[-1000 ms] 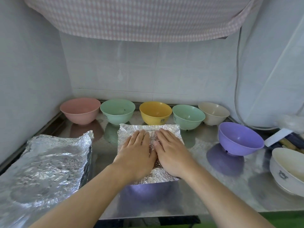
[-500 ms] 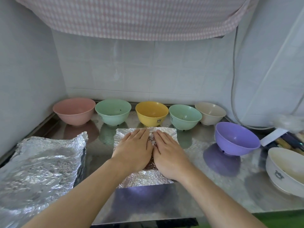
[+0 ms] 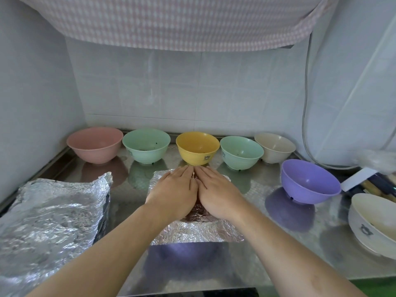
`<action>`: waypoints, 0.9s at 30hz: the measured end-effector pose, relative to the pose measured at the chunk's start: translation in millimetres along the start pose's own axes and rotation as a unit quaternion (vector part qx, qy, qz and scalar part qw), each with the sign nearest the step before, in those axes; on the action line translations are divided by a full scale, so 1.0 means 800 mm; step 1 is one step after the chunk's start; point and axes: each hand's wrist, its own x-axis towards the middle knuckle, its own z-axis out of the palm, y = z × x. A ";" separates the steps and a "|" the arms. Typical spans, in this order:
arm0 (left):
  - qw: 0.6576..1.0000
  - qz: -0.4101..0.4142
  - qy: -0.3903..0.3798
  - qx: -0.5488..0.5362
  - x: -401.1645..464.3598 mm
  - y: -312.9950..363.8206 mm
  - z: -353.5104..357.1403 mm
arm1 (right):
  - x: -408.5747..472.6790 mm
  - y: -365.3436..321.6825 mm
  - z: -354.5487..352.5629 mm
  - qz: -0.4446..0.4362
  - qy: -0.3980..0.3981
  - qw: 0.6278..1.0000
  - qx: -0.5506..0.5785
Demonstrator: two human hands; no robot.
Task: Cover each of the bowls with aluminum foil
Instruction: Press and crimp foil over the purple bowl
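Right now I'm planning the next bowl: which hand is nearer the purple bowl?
Right. The right hand lies flat on the foil, left of the purple bowl; the left hand lies beyond it.

Crinkled foil sheet (image 3: pixel 192 231) before open bowls (image 3: pixel 197 147)

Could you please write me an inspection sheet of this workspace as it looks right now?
Surface: shiny metal counter, reflective.
Job's things: foil sheet under both hands; foil stack at left; pink bowl, green bowl, yellow bowl, second green bowl, beige bowl, purple bowl, white bowl, all uncovered.
Clutter: utensils at right.
Hands: left hand and right hand flat on foil.
Cables: grey cable down the wall.
Surroundings: checked cloth overhead.
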 end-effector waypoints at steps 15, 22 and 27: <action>0.996 -0.055 0.067 0.035 -0.034 0.016 0.017 | -0.042 -0.022 0.007 0.048 0.077 0.996 -0.004; 0.991 -0.089 0.077 0.069 -0.052 0.029 0.027 | -0.049 -0.015 0.005 0.021 0.065 0.997 0.043; 0.991 -0.086 0.079 0.066 -0.047 0.026 0.029 | -0.074 -0.025 0.023 0.039 0.112 0.993 -0.008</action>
